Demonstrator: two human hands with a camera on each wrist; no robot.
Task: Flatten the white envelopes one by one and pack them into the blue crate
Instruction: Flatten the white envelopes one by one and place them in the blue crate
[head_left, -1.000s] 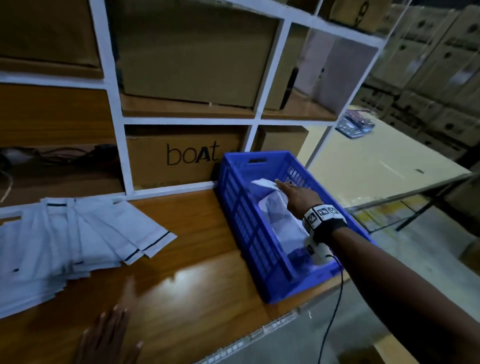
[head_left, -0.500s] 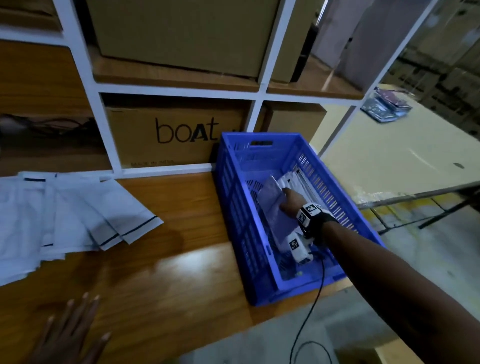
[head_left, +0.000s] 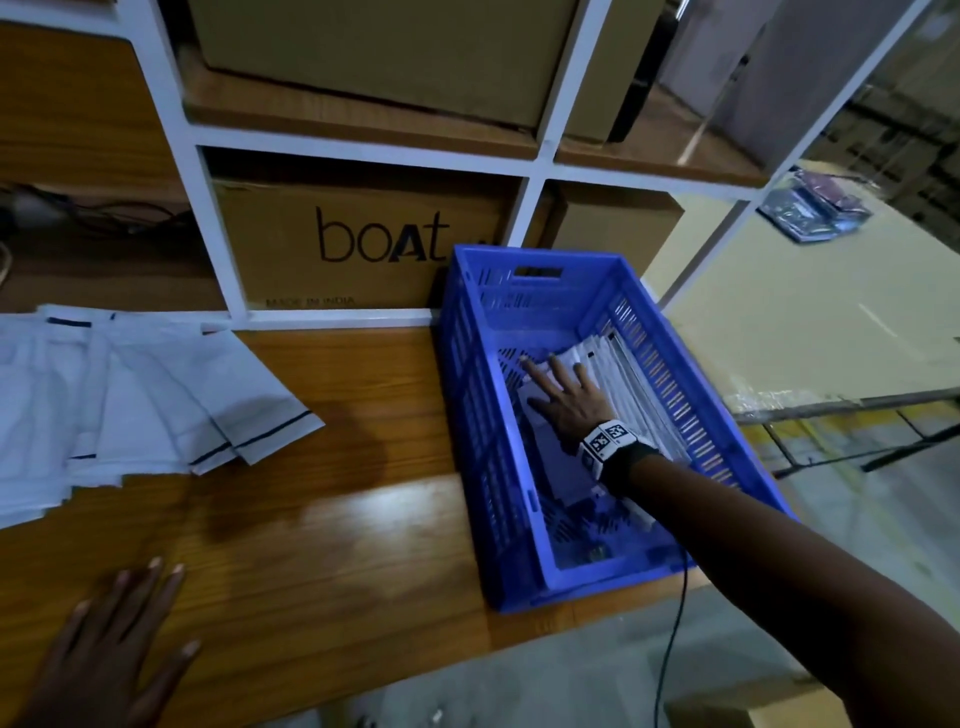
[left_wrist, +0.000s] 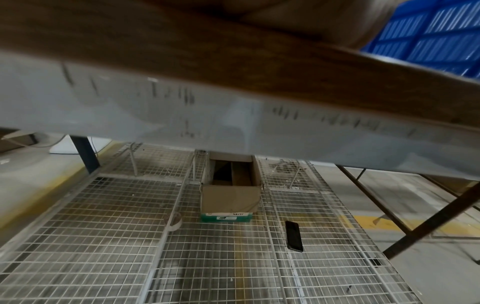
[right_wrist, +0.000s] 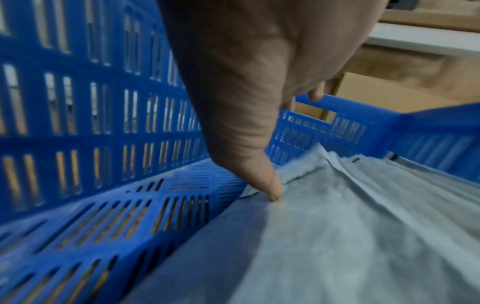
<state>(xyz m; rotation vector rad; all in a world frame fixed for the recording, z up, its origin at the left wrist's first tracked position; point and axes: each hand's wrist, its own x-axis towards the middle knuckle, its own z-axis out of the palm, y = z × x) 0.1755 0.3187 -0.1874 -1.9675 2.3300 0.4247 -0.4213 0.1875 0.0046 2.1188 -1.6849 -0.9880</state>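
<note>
Shelf frame (head_left: 332, 318) walls tabletop (head_left: 332, 499) behind blue crate (head_left: 470, 415).

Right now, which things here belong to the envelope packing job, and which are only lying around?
Job:
blue crate
envelopes in crate
envelope pile on table
right hand, pressing the envelopes
left hand, flat on the table

Lying about:
boAt carton
phone
open box

I read "boAt" in large dark letters on the cardboard box (head_left: 358, 244) in the shelf, with small print "MADE IN INDIA" beneath it.
</note>
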